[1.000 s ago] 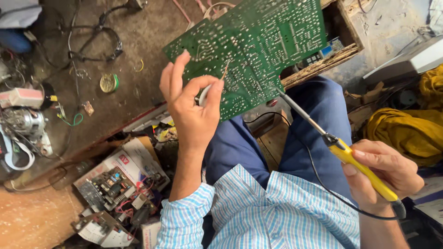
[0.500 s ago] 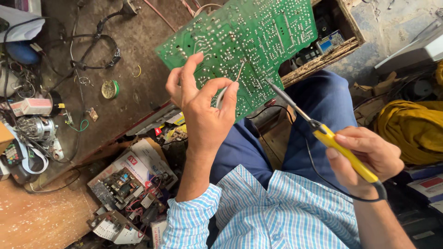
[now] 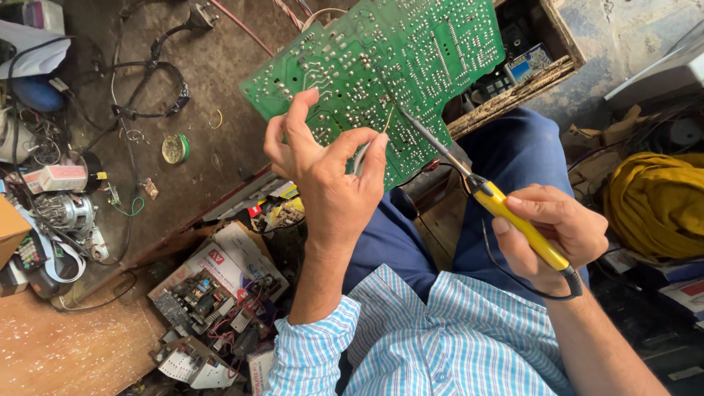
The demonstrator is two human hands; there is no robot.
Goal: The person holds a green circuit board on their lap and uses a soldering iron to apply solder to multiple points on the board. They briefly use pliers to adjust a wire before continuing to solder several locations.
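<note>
Nearest, the right hand point(image 3: 554, 231) grips a yellow-handled soldering iron point(image 3: 506, 213). Further out, the left hand point(image 3: 330, 176) pinches a thin solder wire point(image 3: 386, 121). Both tips meet on the green circuit board point(image 3: 389, 66), propped above blue-trousered knees point(image 3: 506, 161), with the cluttered floor point(image 3: 213, 88) beyond.

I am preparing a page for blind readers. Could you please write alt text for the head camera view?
Seen from above, the right hand holds a yellow-handled soldering iron with its tip on a green circuit board, while the left hand feeds thin solder wire to the same spot. Loose electronics parts and cables lie on the floor.
</note>
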